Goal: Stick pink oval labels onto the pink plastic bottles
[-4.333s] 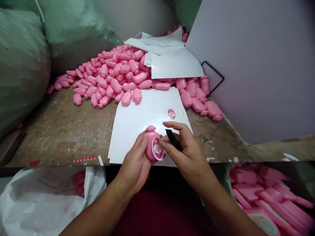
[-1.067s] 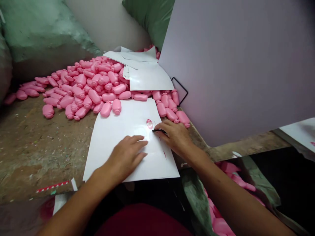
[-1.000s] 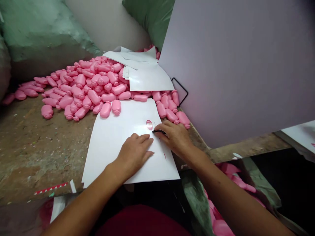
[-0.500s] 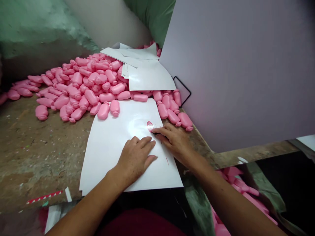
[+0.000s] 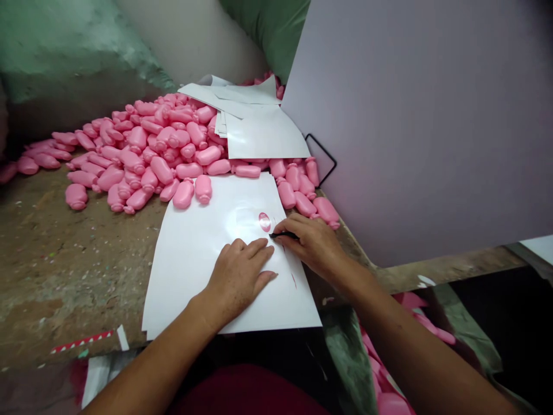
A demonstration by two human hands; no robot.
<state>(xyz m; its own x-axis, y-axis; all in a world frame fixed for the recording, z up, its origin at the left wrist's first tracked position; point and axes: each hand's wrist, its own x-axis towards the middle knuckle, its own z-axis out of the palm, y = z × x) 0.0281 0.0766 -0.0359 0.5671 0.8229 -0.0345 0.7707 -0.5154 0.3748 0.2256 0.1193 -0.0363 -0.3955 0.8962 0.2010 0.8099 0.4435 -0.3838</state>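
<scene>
A white backing sheet (image 5: 203, 242) lies on the worn table in front of me, with one small round pink sticker (image 5: 264, 221) left on it. My left hand (image 5: 240, 276) lies flat on the sheet, fingers stretched out, just below the sticker. My right hand (image 5: 310, 242) rests at the sheet's right edge and pinches a thin black tool (image 5: 284, 235) whose tip points at the sticker. A big heap of pink plastic bottles (image 5: 159, 150) lies behind the sheet.
More white sheets (image 5: 254, 124) are stacked on the bottles at the back. A tall lilac board (image 5: 423, 115) stands at the right beside a black wire frame (image 5: 322, 155). Green sacks (image 5: 64, 52) fill the back left. Pink items (image 5: 415, 323) lie below the table's right edge.
The pink bottle I held 4.3 s ago is gone from my hands. Since then my left hand has slid up flat on the sheet towards the sticker; my right hand keeps the black tool there.
</scene>
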